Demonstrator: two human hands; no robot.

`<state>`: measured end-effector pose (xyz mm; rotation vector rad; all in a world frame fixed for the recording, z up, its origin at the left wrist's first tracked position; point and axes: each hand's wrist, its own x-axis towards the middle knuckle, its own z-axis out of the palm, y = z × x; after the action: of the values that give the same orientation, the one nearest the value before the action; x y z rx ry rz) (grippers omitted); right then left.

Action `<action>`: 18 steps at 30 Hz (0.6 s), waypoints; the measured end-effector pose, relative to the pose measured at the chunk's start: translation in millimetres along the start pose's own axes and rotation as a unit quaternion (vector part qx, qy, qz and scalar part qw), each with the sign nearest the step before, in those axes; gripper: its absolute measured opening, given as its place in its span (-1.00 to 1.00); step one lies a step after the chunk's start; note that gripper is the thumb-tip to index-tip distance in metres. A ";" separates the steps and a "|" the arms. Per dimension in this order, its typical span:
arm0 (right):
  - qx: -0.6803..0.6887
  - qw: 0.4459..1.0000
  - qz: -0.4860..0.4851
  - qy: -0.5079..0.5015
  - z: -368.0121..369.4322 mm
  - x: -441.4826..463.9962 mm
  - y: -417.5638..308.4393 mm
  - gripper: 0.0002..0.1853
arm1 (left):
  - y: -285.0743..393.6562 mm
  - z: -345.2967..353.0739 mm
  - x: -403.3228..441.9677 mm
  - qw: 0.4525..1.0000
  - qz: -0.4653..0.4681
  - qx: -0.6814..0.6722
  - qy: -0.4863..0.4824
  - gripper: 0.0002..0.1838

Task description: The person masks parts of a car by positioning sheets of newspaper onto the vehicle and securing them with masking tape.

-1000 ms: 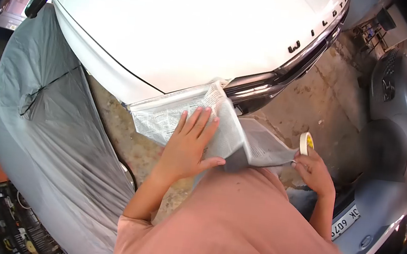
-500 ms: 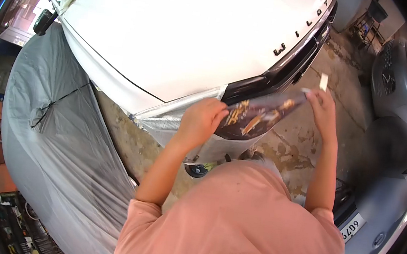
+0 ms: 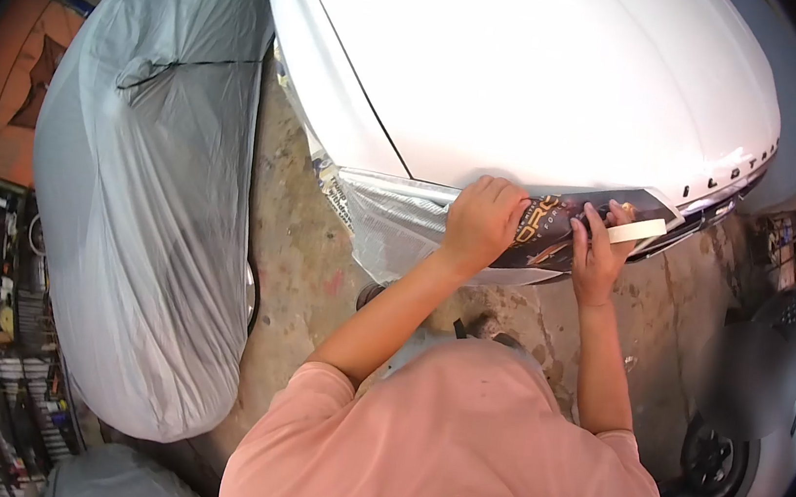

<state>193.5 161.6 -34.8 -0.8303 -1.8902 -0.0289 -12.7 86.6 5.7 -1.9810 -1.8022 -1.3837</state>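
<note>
the printed sheet (image 3: 553,237) is near-black with gold lettering (image 3: 540,224); the tape roll (image 3: 639,232) is cream. the hood (image 3: 535,78) is plain white, its badge letters (image 3: 717,183) black. the cover (image 3: 152,250) is silvery grey, the shirt (image 3: 454,442) salmon pink, the floor (image 3: 308,224) mottled brown, the thin sheeting (image 3: 392,218) whitish.

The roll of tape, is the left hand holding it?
No, the roll of tape is in the right hand, apart from the left hand.
</note>
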 end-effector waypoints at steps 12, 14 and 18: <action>0.038 0.999 0.021 0.008 8.3 16.1 51.5 -0.70 | 43.1 14.4 -13.3 0.974 0.162 -0.049 -0.149 -0.72; 0.037 0.999 0.017 0.000 4.1 18.1 51.9 -0.71 | 43.1 33.2 -3.1 0.982 0.143 -0.026 -0.123 -0.70; 0.048 0.999 0.018 -0.005 -5.5 29.6 45.7 -0.74 | 55.7 51.1 18.7 0.988 0.069 -0.013 -0.138 -0.66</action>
<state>216.2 210.0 -23.4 -0.8001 -1.8711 0.0885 58.4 116.7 14.9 -2.3618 -1.7151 -1.1448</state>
